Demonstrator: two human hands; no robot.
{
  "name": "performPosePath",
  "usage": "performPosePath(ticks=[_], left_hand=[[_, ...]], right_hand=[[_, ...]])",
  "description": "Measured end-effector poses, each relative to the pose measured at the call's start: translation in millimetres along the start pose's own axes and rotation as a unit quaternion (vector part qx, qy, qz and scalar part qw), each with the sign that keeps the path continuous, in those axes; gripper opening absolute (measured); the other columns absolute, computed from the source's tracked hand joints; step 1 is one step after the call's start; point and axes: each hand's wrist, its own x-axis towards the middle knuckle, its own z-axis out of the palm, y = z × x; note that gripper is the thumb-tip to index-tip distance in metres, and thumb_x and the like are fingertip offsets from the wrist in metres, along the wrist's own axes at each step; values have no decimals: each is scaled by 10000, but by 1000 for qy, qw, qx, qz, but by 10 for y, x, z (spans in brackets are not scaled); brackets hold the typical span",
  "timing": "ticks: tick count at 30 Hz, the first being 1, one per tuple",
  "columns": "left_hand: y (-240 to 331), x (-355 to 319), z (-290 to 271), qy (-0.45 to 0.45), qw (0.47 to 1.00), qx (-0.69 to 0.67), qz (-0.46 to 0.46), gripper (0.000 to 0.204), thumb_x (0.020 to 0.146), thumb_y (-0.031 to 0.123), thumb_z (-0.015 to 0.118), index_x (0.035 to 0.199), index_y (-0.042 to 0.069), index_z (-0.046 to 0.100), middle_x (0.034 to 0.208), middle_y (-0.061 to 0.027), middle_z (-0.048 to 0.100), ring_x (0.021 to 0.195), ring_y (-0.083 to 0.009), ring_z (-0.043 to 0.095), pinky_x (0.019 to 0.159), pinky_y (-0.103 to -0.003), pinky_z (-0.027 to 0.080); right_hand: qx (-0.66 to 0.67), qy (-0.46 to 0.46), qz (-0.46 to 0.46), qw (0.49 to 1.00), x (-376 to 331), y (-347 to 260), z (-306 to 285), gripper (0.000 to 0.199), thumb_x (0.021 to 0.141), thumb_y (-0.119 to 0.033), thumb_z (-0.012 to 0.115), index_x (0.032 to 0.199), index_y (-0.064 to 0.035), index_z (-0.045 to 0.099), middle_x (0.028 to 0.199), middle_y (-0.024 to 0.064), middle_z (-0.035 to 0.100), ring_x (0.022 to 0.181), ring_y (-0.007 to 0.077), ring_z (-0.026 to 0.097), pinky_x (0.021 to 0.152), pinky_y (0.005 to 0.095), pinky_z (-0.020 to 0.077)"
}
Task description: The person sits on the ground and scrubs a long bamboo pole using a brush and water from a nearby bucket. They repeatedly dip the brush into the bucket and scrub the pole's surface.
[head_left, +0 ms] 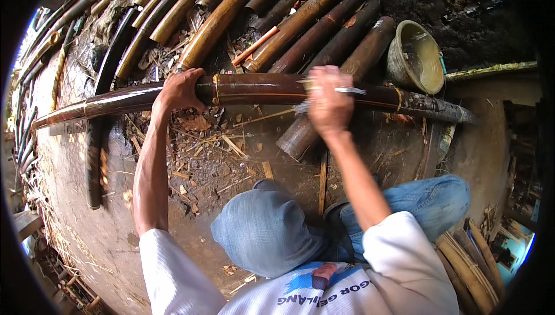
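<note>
A long, wet, dark brown bamboo pole (260,89) lies crosswise before me, with pale rings at its joints. Left of the middle, my left hand (184,89) grips it from above, thumb toward the near side and fingers over the top. My right hand (330,98) is closed on top of the pole farther right, blurred by motion. Pale, greyish bits stick out on both sides of that fist; what they belong to is too smeared to name. Under the pole near my right hand, a shorter bamboo piece (298,138) rests at a slant.
Several bamboo poles (306,23) lie side by side beyond the pole. A grey bucket (425,54) tilts at the right, with some water in it. An orange stick (254,46) lies among the poles. Leaves and splinters litter the wet ground (225,159). Split bamboo (471,263) lies lower right.
</note>
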Motion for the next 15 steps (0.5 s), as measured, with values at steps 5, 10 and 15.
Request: performPosePath(ticks=[5,10,15], left_hand=[[192,122,-40,-3,1000,1,15,891,484,303,961,1276,72,624,1202,-141,706,1174,-375,678,971,-502,526],[201,212,48,30,999,5,22,1148,461,308,976,1497,47,556,1392,-197,670,1305,-387,632,1100,-496,498],[2,49,60,13,1000,-4,4,936,459,237,989,1309,86,626,1220,-161,720,1161,-391,689,994,-492,553]], right_hand=[[-101,25,130,986,-175,1121,-272,213,996,-256,659,1096,-110,777,1127,157,766,1107,377,709,980,517,547],[94,-14,-38,995,414,-961,434,278,849,-347,788,1004,-116,785,1071,152,769,1129,347,708,1005,502,548],[238,55,36,969,61,-364,476,164,944,-213,696,1011,-98,792,1095,120,784,1163,372,712,1143,596,438]])
